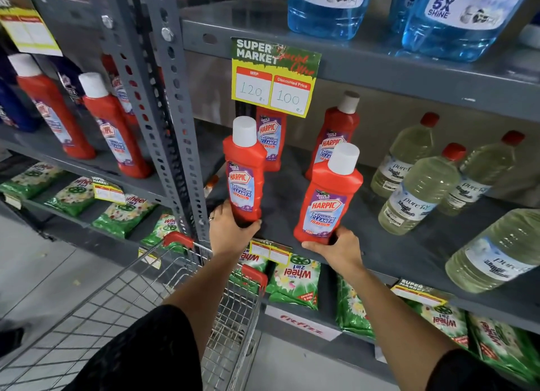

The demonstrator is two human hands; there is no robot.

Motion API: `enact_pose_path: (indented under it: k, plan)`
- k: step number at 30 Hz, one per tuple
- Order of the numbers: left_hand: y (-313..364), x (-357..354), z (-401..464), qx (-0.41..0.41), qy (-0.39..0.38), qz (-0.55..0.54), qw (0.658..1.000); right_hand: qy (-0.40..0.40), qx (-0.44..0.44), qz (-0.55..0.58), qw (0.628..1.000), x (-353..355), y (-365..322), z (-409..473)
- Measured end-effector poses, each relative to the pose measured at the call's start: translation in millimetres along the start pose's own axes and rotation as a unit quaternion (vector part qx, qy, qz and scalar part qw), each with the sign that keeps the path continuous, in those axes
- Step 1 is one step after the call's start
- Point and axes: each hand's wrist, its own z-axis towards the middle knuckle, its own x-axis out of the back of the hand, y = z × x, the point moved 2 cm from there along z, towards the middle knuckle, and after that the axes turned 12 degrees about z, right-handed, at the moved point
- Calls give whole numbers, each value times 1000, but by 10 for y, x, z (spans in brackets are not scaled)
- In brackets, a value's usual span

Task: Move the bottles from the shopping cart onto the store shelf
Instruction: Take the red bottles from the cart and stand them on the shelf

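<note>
My left hand (pixel 230 230) grips the base of a red Harpic bottle with a white cap (pixel 245 168), upright at the front left of the grey shelf (pixel 380 244). My right hand (pixel 336 246) holds the base of a second red Harpic bottle (pixel 330 197), tilted slightly, at the shelf's front edge. Two more red Harpic bottles stand farther back on the same shelf, one (pixel 271 139) behind the price card and one (pixel 336 133) leaning right. The wire shopping cart (pixel 222 317) with red corner guards sits below my arms; what it holds is hidden from me.
A perforated grey upright post (pixel 172 104) stands just left of my left hand. Pale liquid bottles with red caps (pixel 418 192) fill the shelf's right side. A price card (pixel 274 75) hangs from the shelf above. Green detergent packs (pixel 295 279) lie on the lower shelf.
</note>
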Motion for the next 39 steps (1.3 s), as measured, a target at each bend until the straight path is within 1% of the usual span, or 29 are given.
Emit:
enact_pose_path:
  k: [7, 17, 26, 31, 36, 39]
  plan:
    - [-47, -9, -41, 0, 13, -3, 1000, 3, 12, -8, 1000, -18, 19, 15]
    - [-53, 7, -68, -5, 3, -5, 1000, -7, 17, -16, 1000, -29, 83, 58]
    - [-27, 6, -102, 5, -28, -16, 999, -31, 23, -20, 999, 3, 90, 70]
    - [-29, 7, -138, 16, -47, -43, 998, -30, 23, -17, 999, 0, 102, 78]
    - [-83, 24, -149, 19, -80, -57, 995, -25, 26, -11, 999, -3, 110, 83]
    - [-115, 42, -214, 21, -77, -58, 995, -25, 19, 1, 1000, -3, 124, 83]
